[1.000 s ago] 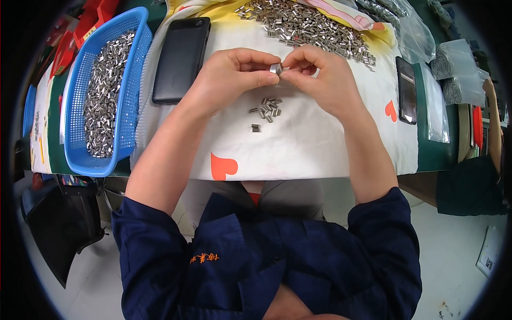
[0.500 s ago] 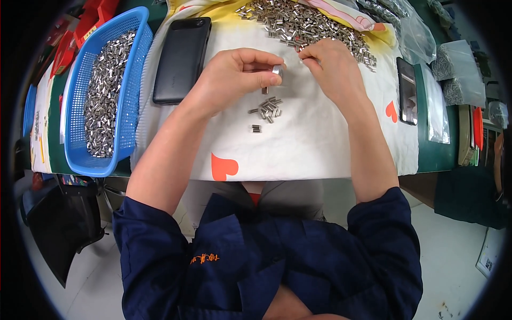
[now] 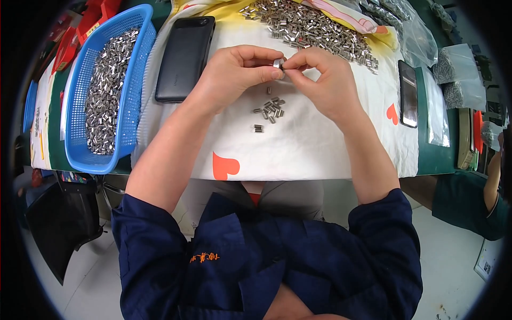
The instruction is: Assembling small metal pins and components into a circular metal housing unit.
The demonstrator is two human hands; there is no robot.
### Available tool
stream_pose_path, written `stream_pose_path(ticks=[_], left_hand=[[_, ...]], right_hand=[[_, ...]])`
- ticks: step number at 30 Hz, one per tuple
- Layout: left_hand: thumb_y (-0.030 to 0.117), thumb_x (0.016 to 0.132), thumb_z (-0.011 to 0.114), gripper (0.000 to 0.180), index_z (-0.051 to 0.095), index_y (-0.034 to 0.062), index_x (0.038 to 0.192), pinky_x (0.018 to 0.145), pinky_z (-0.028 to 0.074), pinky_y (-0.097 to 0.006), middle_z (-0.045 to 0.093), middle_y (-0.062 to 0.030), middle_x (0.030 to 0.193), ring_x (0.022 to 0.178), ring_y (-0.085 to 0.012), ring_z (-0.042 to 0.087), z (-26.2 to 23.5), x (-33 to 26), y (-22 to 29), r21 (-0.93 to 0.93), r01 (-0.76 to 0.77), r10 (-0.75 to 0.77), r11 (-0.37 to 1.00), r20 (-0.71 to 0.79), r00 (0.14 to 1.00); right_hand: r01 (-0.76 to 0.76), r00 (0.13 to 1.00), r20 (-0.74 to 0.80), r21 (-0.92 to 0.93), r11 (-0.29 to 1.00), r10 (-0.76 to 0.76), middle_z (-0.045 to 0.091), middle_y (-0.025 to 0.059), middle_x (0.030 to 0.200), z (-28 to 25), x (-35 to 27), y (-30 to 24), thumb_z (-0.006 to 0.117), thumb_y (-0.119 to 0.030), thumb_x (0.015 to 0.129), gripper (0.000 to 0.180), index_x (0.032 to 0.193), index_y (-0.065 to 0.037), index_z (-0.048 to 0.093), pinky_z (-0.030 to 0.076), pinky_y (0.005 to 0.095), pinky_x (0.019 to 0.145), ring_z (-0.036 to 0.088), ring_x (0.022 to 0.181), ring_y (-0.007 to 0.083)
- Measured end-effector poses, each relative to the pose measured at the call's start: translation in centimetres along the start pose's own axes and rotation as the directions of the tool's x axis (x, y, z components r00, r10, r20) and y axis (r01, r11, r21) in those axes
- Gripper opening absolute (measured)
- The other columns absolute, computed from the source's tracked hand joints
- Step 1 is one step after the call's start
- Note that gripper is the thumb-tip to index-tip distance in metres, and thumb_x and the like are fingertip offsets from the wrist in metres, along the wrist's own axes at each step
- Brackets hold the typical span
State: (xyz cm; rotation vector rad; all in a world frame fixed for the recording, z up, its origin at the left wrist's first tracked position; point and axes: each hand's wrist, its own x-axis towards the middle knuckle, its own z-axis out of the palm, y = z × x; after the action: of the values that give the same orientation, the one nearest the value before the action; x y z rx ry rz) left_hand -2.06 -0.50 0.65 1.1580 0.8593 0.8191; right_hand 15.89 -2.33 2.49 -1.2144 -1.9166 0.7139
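Note:
My left hand (image 3: 226,74) is closed, with a small round silver metal piece (image 3: 278,63) pinched between thumb and fingers above the white cloth. Thumb and forefinger together, my right hand (image 3: 332,82) meets that piece from its right side. Whatever sits in the right fingertips is too small and covered to make out. Below the hands lies a loose little group of short metal cylinders (image 3: 272,111), with one stray cylinder above it and a few side by side just below. Beyond the hands spreads a large pile of similar cylinders (image 3: 314,32).
On the left stands a blue plastic basket (image 3: 134,96) full of small metal pieces. A black rectangular case (image 3: 184,61) lies beside it. At the right are a phone (image 3: 408,96) and clear plastic bags (image 3: 461,64). Another person's arm (image 3: 493,184) shows at the far right.
My right hand has come from the near edge of the large pile toward me and left, and now meets the left hand's piece. The left hand has barely moved.

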Motion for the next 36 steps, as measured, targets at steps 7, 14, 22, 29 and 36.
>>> stream_pose_path(ticks=[7,14,22,29,36], left_hand=[[0.002,0.076,0.062,0.027,0.058,-0.0035,0.101,0.07,0.047,-0.02,0.063,-0.0075,0.085,0.078,-0.01,0.059,0.3,-0.3,0.1,0.059,-0.024,0.026,0.998,-0.041,0.999],[0.003,0.073,0.065,0.028,0.06,-0.0021,0.1,0.07,0.047,-0.02,0.063,-0.0059,0.084,0.076,-0.0084,0.058,0.4,-0.4,0.1,0.083,0.066,-0.067,0.994,0.0,0.998],[-0.002,0.072,0.065,0.026,0.061,-0.0016,0.097,0.065,0.047,-0.019,0.061,-0.0021,0.081,0.073,-0.0071,0.058,1.0,-0.9,0.7,0.251,0.065,-0.109,0.966,0.166,0.98],[-0.001,0.073,0.063,0.026,0.06,-0.0014,0.099,0.066,0.047,-0.019,0.062,-0.0027,0.082,0.073,-0.0064,0.057,0.4,-0.5,0.5,0.172,0.081,-0.109,0.982,0.16,0.981],[0.005,0.075,0.064,0.027,0.059,-0.0019,0.101,0.069,0.046,-0.02,0.064,-0.0059,0.086,0.077,-0.0088,0.059,0.3,-0.1,0.3,0.084,0.035,-0.036,0.996,0.014,0.999]], right_hand=[[0.096,0.995,-0.008,-0.143,0.985,-0.098,0.061,0.0064,0.072,0.0,-0.1,-0.1,0.06,-0.007,0.072,0.007,0.078,-0.004,0.062,0.046,0.0278,0.061,0.058,0.069,0.0185],[-0.128,0.987,0.095,0.014,0.992,0.127,0.062,0.0046,0.074,-1.0,0.3,0.3,0.062,-0.012,0.074,0.012,0.082,-0.004,0.062,0.045,0.0237,0.062,0.058,0.068,0.0125],[0.022,0.984,-0.145,-0.484,0.875,-0.105,0.059,0.008,0.073,-0.1,1.8,4.2,0.06,-0.013,0.071,0.01,0.077,-0.005,0.063,0.043,0.0355,0.069,0.055,0.074,0.0257],[-0.02,1.0,-0.025,-0.446,0.895,0.01,0.059,0.0076,0.075,0.0,1.3,3.5,0.06,-0.011,0.072,0.01,0.077,-0.004,0.062,0.043,0.033,0.07,0.055,0.075,0.0231],[0.009,0.992,-0.102,-0.496,0.868,-0.069,0.057,0.0094,0.072,0.4,0.9,3.5,0.057,-0.011,0.071,0.007,0.071,-0.005,0.06,0.042,0.0371,0.071,0.053,0.076,0.0265]])
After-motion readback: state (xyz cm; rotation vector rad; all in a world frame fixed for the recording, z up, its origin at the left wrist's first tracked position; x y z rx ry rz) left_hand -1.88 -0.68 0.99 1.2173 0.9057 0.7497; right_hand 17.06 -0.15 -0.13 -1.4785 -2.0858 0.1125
